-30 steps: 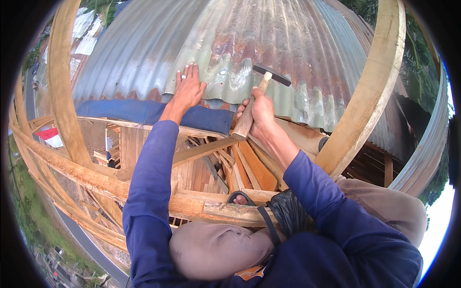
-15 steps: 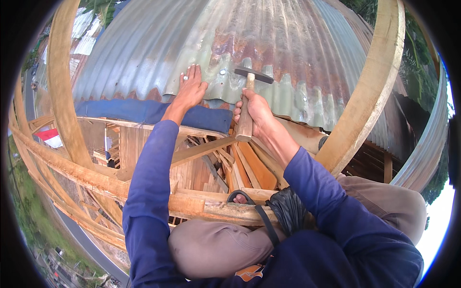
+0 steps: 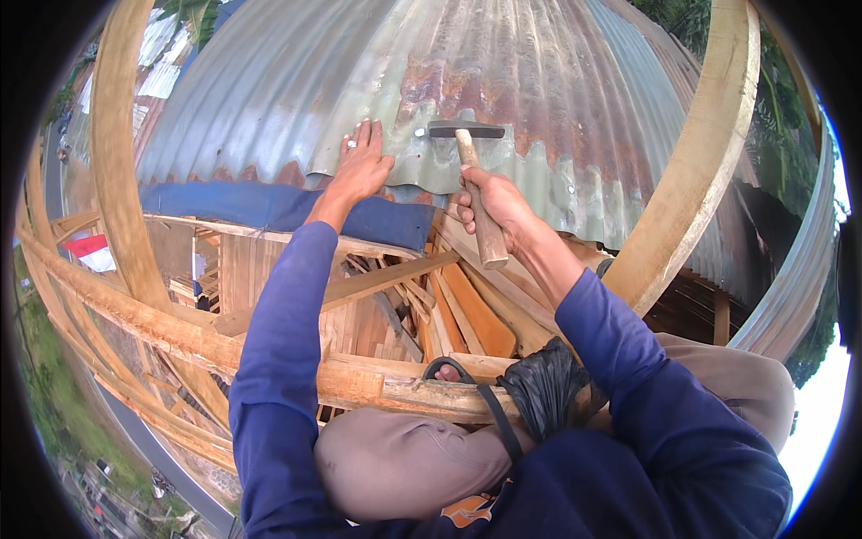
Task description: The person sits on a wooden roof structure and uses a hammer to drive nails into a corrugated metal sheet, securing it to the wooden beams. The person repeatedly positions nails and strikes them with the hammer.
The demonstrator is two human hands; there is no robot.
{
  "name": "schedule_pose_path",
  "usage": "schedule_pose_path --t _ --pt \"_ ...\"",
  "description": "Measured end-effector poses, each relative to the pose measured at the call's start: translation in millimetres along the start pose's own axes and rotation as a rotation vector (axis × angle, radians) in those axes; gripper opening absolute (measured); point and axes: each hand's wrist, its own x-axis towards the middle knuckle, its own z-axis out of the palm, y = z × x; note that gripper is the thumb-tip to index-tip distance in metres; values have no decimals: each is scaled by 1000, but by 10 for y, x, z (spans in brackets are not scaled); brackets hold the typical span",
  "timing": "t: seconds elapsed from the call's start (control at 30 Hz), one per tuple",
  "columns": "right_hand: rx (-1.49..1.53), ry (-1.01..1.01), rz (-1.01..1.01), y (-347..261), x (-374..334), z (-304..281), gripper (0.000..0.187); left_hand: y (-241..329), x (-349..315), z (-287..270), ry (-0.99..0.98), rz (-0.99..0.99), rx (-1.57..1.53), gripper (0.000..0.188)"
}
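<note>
My right hand (image 3: 499, 208) is closed around the wooden handle of a hammer (image 3: 482, 211). Its dark metal head lies over the lower part of a corrugated metal roof sheet (image 3: 296, 108), right beside a pale round nail head (image 3: 419, 132). I cannot tell whether the hammer head touches the sheet. To the left, my left hand (image 3: 362, 171) rests flat on the sheet near its wavy lower edge, fingers stretched out, a ring on one finger. Rust patches (image 3: 449, 85) mark the metal around the hammer.
A blue strip (image 3: 269, 208) runs under the sheet's edge. Curved-looking wooden beams stand at left (image 3: 126, 180) and right (image 3: 696, 180). A horizontal beam (image 3: 350, 382) crosses before my knees, with a black plastic bag (image 3: 543, 382) beside it. Loose planks (image 3: 467, 305) lie below. A road (image 3: 171, 472) shows far down.
The hammer head has shifted slightly left and down to beside the nail head, its handle end swinging right. My right forearm has moved right. My left hand stays nearly in place.
</note>
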Motion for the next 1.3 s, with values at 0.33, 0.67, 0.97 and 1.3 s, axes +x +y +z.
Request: schedule_pose_path --t 0.33,0.67,0.97,1.3 --pt "-1251 150 -775 -494 1058 214 56 91 31 11 11 23 49 96" --pt "-1534 -145 -890 -537 1347 366 38 182 -32 -86 12 25 40 118" --pt "-1525 -72 -846 -554 1280 440 34 116 -34 -42 51 24 -22 129" --pt "-1449 -31 -732 -640 1225 467 39 121 -31 7 81 -6 -111 133"
